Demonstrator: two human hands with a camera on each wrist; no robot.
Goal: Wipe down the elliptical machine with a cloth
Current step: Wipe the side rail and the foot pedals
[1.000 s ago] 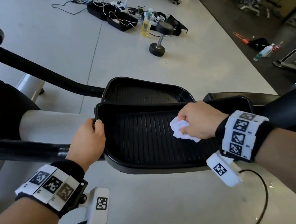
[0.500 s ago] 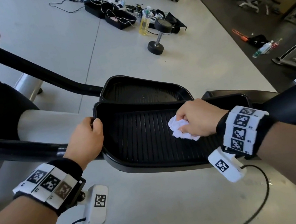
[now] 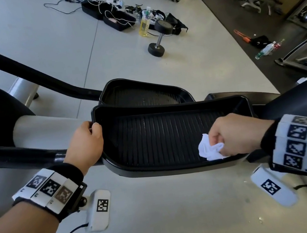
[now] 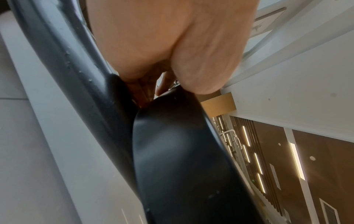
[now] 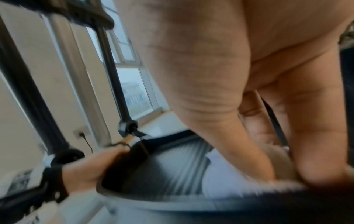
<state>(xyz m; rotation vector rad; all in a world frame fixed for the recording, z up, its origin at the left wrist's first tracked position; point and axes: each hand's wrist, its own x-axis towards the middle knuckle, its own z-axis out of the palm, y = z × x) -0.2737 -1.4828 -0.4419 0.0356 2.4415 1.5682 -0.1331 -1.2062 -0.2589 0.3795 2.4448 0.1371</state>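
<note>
- While both hands work at it, the elliptical machine (image 3: 33, 153) fills the middle of the head view, its black arms running in from the left edge of the pale floor (image 3: 164, 215).
- Its near pedal (image 3: 152, 142), a black ribbed tray with a raised rim, lies crosswise in front of the person; a second pedal (image 3: 141, 96) sits just behind it, touching or nearly so at the rim.
- On the near pedal's left end, the left hand (image 3: 84, 145) grips the rim, its fingers (image 3: 95, 128) curled over the edge; the left wrist view shows the palm (image 4: 172, 37) pressed against the pedal's smooth underside (image 4: 182, 159).
- At the pedal's right front corner, the right hand (image 3: 233, 133) is clenched around the cloth (image 3: 210, 149), a crumpled white wad held against the ribbed surface beside the front rim.
- In the blurred right wrist view, the cloth (image 5: 220, 174) shows pale under the thumb and fingers (image 5: 316, 144), resting on the ribs.
- Both wrists carry bands with black-and-white markers (image 3: 49, 186).
- Toward the far edge of the floor, well apart from the machine, a dumbbell (image 3: 159, 37) lies on its side, near a bottle of yellow liquid (image 3: 144, 26) and black cases with tangled cables (image 3: 112, 16).
- Near the right edge, on darker flooring, a plastic bottle (image 3: 265, 50) lies flat.
</note>
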